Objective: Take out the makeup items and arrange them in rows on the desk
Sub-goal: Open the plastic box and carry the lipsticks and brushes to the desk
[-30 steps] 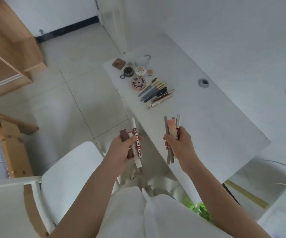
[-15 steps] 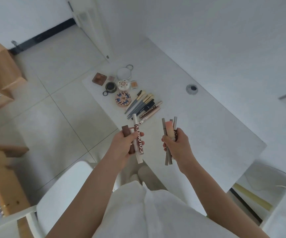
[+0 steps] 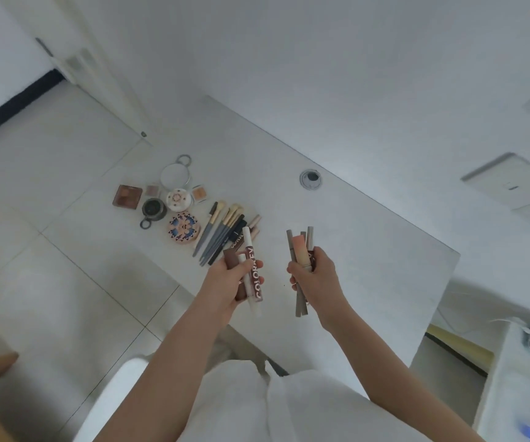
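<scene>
Two hands are full in the middle of the frame. The left hand (image 3: 230,279) grips a white tube (image 3: 252,272) and a brown stick (image 3: 233,260). The right hand (image 3: 316,275) grips thin grey pens (image 3: 295,266) and a peach tube (image 3: 301,250). All point up and away. Just past the left hand, the row of brushes (image 3: 222,231) lies on the desk (image 3: 369,237), slanting the same way. Round pots (image 3: 179,199) sit farther, upper left.

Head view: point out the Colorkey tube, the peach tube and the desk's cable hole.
Colorkey tube (image 3: 254,275), head view, on its lettered brown label.
Peach tube (image 3: 300,250), head view, on its peach body above the fingers.
Cable hole (image 3: 311,179), head view, on its grommet.
</scene>
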